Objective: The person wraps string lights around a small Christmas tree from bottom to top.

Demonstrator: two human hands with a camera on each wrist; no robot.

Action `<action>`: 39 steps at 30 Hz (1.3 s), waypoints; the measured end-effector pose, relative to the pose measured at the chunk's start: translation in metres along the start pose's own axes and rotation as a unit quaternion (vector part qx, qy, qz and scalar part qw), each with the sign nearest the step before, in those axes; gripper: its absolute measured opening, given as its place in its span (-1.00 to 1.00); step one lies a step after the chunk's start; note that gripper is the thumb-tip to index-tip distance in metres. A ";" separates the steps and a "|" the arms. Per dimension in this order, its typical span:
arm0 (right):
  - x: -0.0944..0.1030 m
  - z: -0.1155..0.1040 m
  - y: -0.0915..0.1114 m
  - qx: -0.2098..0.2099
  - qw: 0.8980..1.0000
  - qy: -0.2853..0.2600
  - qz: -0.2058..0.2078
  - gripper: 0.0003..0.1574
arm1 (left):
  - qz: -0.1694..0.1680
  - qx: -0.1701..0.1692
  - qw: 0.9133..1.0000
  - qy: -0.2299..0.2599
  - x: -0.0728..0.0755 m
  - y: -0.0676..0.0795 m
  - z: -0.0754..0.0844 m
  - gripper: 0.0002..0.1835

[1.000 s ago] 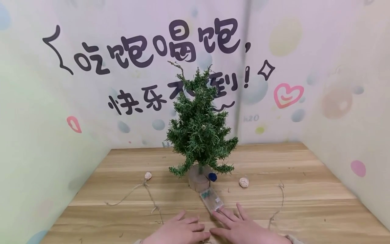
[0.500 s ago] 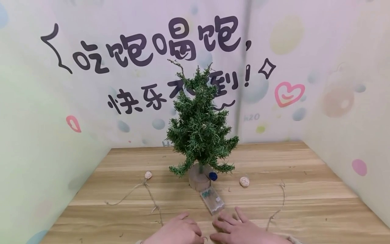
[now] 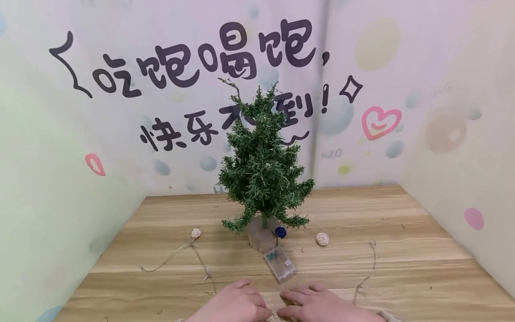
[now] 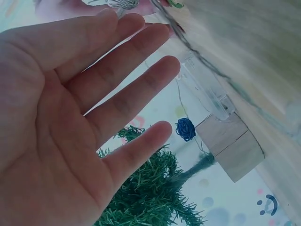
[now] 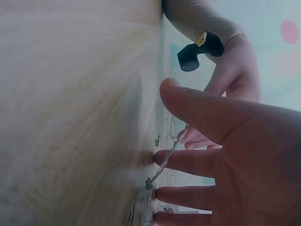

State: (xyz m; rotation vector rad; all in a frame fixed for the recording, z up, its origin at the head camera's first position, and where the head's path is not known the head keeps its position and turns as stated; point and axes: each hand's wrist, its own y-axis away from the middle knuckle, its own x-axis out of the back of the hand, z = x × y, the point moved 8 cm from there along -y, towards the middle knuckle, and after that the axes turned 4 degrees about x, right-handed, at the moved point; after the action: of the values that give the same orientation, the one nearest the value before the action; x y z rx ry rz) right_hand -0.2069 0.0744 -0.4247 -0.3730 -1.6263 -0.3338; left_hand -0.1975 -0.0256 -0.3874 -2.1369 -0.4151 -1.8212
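Note:
My left hand is at the bottom of the head view, low over the table, its fingers relaxed and apart in the left wrist view. Opposite it, my right hand has its fingertips down at the tabletop. A thin twisted wire passes by the right fingers in the right wrist view. In the left wrist view, a pale woven ball shows beyond the left fingertips. Just ahead of both hands lies a clear battery box, against the wooden base of a small artificial Christmas tree.
Beside the base is a dark blue woven ball. Another pale ball lies to its right, and one more on the left. Wire trails on the left side and a twine-like strand on the right. Printed walls enclose the table.
My right hand has drawn back from the battery box, and its raised finger has lowered. The left hand's spread fingers have come closer together. Tree and balls stay put.

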 end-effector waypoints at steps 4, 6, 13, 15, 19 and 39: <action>0.001 -0.001 -0.001 0.003 1.000 0.011 0.006 -0.43 | 0.012 -0.001 1.000 0.001 0.004 0.002 -0.001 -0.72; 0.001 -0.001 -0.001 0.004 1.000 0.018 0.009 -0.43 | 0.023 -0.004 1.000 -0.001 0.007 0.004 -0.001 -0.68; 0.007 -0.002 -0.002 0.007 0.999 0.024 0.041 -0.56 | 0.062 -0.014 0.998 -0.015 0.018 0.007 -0.003 -0.62; 0.010 -0.002 -0.003 0.006 0.998 0.029 0.057 -0.62 | 0.068 -0.016 0.997 -0.018 0.020 0.008 -0.003 -0.63; 0.013 -0.001 -0.003 -0.003 0.997 0.032 0.068 -0.74 | 0.063 -0.011 0.998 -0.022 0.021 0.009 -0.005 -0.62; 0.030 0.024 0.001 -0.093 0.951 -0.269 0.124 -0.94 | 0.152 0.092 0.984 0.015 0.058 0.031 -0.041 -0.83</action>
State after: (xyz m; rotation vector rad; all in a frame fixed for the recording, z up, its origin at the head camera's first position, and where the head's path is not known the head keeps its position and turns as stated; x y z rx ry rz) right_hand -0.2304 0.0866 -0.3972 -0.8622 -2.0554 -0.2019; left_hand -0.2133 -0.0695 -0.3250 -1.9243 -0.2249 -1.5774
